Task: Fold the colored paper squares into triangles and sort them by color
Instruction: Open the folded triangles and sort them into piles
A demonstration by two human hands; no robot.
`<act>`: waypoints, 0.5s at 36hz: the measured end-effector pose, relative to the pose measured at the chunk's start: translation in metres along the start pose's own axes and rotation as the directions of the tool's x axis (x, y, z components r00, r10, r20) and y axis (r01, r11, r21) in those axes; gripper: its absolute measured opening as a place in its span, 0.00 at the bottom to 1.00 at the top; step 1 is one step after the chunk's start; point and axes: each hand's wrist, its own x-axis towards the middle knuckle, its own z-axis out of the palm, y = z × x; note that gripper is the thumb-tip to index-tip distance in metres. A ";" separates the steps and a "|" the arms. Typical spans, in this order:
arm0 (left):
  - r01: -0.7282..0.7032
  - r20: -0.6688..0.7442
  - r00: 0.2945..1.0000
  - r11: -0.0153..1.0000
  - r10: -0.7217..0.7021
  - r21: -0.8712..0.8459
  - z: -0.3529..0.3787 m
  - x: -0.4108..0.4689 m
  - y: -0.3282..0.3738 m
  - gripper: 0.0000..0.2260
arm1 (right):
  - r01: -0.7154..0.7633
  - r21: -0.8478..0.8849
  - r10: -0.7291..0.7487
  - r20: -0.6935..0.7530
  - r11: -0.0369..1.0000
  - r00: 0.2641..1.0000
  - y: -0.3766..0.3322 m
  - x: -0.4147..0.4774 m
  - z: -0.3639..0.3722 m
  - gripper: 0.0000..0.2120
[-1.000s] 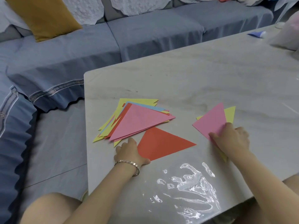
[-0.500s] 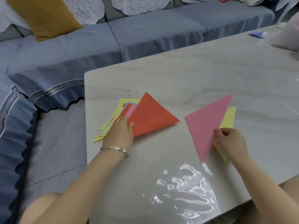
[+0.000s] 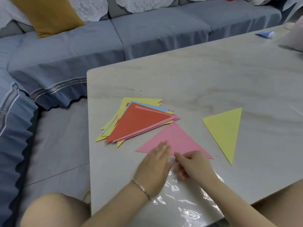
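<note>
Your left hand [image 3: 154,163] lies flat, open, on the pink triangle [image 3: 175,141] — your right hand [image 3: 193,164] pinches its near edge.

**What the view leaves unclear**

The left hand [image 3: 153,167] and right hand [image 3: 194,164] are motion-blurred at the fingertips, so their grip on the pink triangle [image 3: 176,138] cannot be read; they cover part of its near edge. The red triangle [image 3: 139,122] hides most of the pile [image 3: 114,126] beneath. A pale bag [image 3: 295,36] and mustard cushion [image 3: 47,15] are cropped by the frame edges.
</note>
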 end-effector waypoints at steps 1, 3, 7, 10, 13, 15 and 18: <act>0.011 0.069 0.998 1.000 -0.012 0.025 0.005 -0.002 0.001 0.29 | 0.091 -0.227 -0.108 -0.062 0.970 0.992 0.003 0.000 -0.003 0.18; 0.046 0.176 0.983 0.997 -0.056 0.061 0.013 -0.005 0.002 0.31 | 0.276 -0.519 -0.411 -0.164 0.809 0.897 0.012 0.000 -0.008 0.15; 0.104 0.246 0.962 0.992 -0.118 0.071 0.016 -0.008 0.000 0.30 | 0.488 -0.745 -0.636 0.112 0.455 0.764 0.049 0.011 -0.005 0.20; 0.132 0.251 0.956 0.987 -0.152 0.095 0.005 -0.008 0.001 0.33 | 0.484 -0.781 -0.553 0.218 0.396 0.804 0.061 0.009 -0.009 0.26; 0.158 0.245 0.956 0.987 -0.162 0.036 0.008 -0.013 -0.009 0.36 | 0.413 -0.783 -0.509 0.145 0.465 0.849 0.064 0.005 -0.021 0.24; 0.198 0.222 0.954 0.979 -0.202 0.040 0.008 -0.019 -0.023 0.39 | 0.380 -0.792 -0.473 0.132 0.479 0.871 0.070 0.004 -0.032 0.26; 0.277 0.201 0.937 0.958 -0.286 0.072 0.002 -0.026 -0.033 0.35 | 0.334 -0.795 -0.436 0.098 0.507 0.895 0.081 0.000 -0.045 0.29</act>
